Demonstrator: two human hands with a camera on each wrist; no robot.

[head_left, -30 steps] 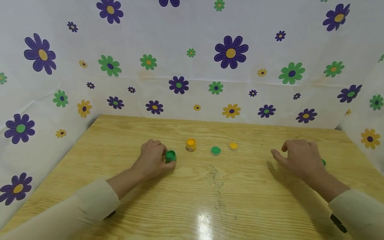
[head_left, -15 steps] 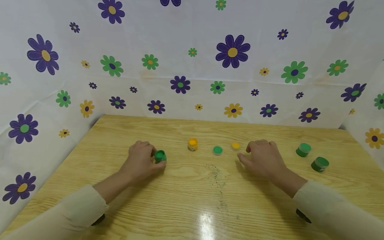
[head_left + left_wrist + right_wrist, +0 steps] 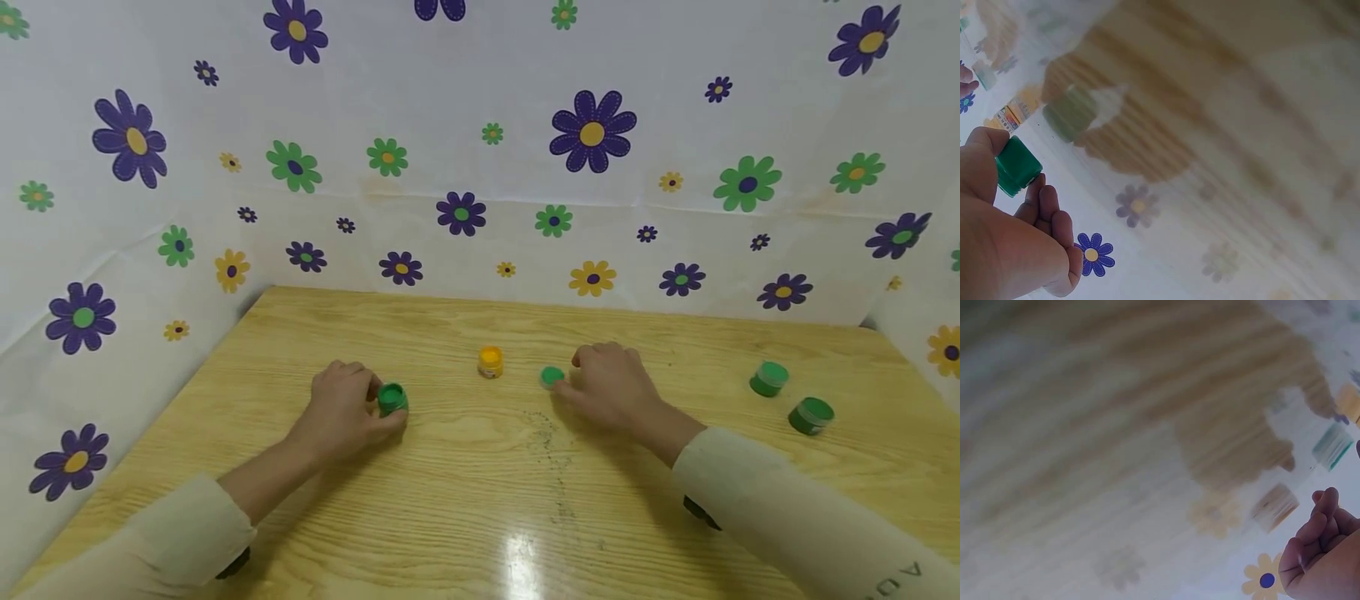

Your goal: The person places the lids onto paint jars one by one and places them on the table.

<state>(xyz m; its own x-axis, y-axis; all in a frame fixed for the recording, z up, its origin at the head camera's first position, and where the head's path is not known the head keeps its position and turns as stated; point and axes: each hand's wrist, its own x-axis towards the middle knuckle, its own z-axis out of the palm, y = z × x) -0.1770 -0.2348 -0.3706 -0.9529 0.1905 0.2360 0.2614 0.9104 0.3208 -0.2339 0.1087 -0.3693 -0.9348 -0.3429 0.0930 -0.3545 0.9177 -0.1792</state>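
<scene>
A lidless green paint jar [image 3: 392,398] is pinched between the thumb and fingers of my left hand [image 3: 341,410], at the left of the table. The left wrist view shows this green jar [image 3: 1019,165] side-on in the grip. My right hand [image 3: 613,385] is over the middle of the table, fingers loosely bent, holding nothing. Its thumb reaches the near edge of a green lid [image 3: 552,377]; whether they touch I cannot tell. The yellow lid is hidden behind this hand. Between the hands stands a lidless yellow paint jar [image 3: 491,362].
Two lidded green paint jars, one farther back [image 3: 769,378] and one nearer [image 3: 812,415], stand at the right. Dark specks [image 3: 551,454] mark the glossy wooden table [image 3: 450,500]. A flowered cloth [image 3: 517,167] encloses the back and sides.
My right hand has moved left, from beside the lidded green jars to the green lid, covering the yellow lid. My left hand has shifted slightly left with the green jar.
</scene>
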